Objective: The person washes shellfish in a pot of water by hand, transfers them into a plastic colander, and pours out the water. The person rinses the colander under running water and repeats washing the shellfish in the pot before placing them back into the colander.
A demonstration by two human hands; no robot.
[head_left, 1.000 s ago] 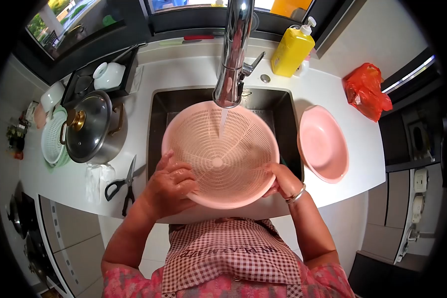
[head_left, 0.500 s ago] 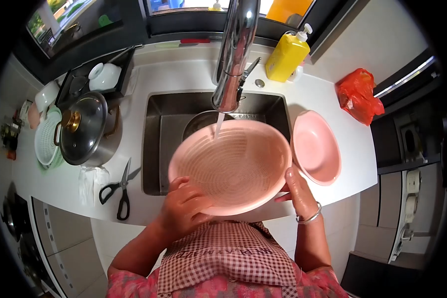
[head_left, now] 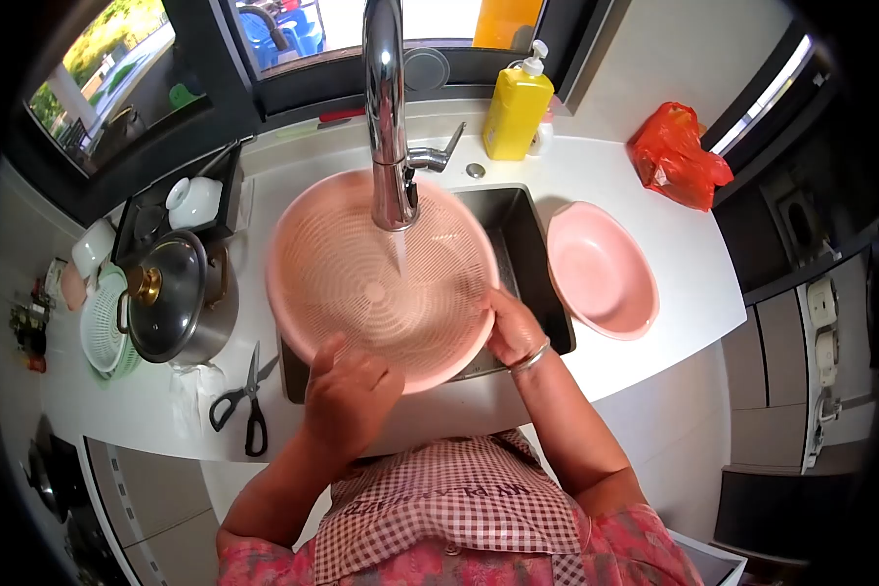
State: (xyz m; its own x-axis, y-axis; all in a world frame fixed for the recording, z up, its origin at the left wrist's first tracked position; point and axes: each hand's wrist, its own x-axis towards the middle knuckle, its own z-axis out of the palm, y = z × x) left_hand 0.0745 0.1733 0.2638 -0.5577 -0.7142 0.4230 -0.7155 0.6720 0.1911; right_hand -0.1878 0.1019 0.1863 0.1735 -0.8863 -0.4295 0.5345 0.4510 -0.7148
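A round pink plastic colander (head_left: 332,283) is held over the sink (head_left: 535,273), tilted, with its slotted inside facing up. From the chrome faucet (head_left: 386,127) a thin stream of water (head_left: 399,256) runs into it. My left hand (head_left: 354,398) has its fingers curled at the colander's near left rim. At the right rim, my right hand (head_left: 514,332) grips the edge, thumb and fingers on either side; a silver bangle circles that wrist. The colander hides most of the sink.
Right of the sink stands a pink basin (head_left: 604,273). Black-handled scissors (head_left: 249,400) lie at the front left, near a lidded pot (head_left: 200,313). Behind are a yellow pump bottle (head_left: 516,112) and, farther right, a red plastic bag (head_left: 676,161).
The colander has moved left and away from me, now extending beneath the faucet and past the sink's left edge. Both hands moved with it, and the camera view has shifted.
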